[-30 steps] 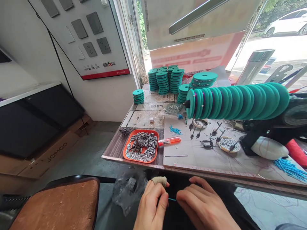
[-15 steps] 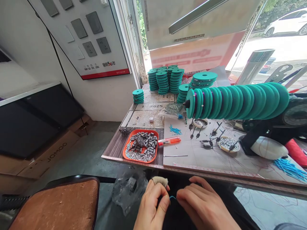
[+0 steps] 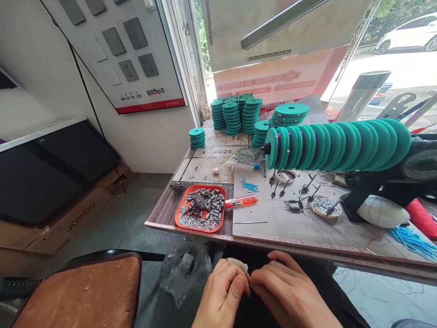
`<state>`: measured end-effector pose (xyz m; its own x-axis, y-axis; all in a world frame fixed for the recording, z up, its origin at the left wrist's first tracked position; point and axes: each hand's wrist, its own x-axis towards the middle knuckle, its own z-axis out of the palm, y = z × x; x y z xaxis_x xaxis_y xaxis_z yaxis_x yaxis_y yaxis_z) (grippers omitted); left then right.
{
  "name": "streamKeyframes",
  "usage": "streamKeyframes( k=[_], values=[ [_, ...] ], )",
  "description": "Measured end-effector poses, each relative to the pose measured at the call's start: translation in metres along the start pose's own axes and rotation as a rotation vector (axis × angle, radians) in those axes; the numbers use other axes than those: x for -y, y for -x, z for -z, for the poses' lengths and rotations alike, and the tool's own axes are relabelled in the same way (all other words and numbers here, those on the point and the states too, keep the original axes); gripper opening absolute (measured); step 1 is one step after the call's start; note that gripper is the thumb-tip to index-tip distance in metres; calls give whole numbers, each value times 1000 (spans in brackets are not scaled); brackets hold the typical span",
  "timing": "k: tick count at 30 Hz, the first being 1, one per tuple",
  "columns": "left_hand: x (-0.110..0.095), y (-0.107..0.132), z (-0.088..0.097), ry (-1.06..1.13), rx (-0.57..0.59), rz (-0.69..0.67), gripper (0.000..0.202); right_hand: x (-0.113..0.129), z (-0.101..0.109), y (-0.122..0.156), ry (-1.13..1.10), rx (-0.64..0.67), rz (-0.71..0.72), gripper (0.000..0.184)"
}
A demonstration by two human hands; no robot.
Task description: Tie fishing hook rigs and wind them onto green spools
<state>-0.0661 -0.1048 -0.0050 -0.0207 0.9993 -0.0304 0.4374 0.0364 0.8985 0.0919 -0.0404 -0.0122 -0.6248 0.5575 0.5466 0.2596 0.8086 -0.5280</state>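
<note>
- Below the table's [image 3: 164, 206] near edge, the blue strand [image 3: 247, 285] shows only as a speck between the hands.
- The left hand [image 3: 220, 289] has moved in beside the right hand [image 3: 290, 289], closing the gap the strand spanned; both seem to work at one spot.
- Left thumb and forefinger pinch the strand; whether the right fingertips grip it, I cannot tell.
- Fingers hide most of it.
- Beyond lie an orange tray [image 3: 224, 212] of metal cylinders [image 3: 215, 200] and green spools [image 3: 341, 145].

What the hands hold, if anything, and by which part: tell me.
A thin blue piece, apparently pinched in the left hand; which part is gripped, and whether the right hand holds it too, cannot be told.
</note>
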Motion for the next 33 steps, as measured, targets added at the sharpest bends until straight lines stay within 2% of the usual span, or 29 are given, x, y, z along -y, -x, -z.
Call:
streamKeyframes(
  k=[6,13,26,30,33],
  values=[
    [4,0,-4,1,-24,-15,35,2,3,-2,18,-27,6,20],
    [-8,0,-1,-82,1,51,32,5,4,-6,47,-29,12,26],
    [-7,2,1,-143,-48,-57,30,6,1,-6,21,56,5,35],
    [-11,2,2,-135,-45,-25,30,8,2,-6,23,68,4,38],
    [-11,2,3,-48,-65,15,29,6,2,-5,6,72,-1,33]
  ],
)
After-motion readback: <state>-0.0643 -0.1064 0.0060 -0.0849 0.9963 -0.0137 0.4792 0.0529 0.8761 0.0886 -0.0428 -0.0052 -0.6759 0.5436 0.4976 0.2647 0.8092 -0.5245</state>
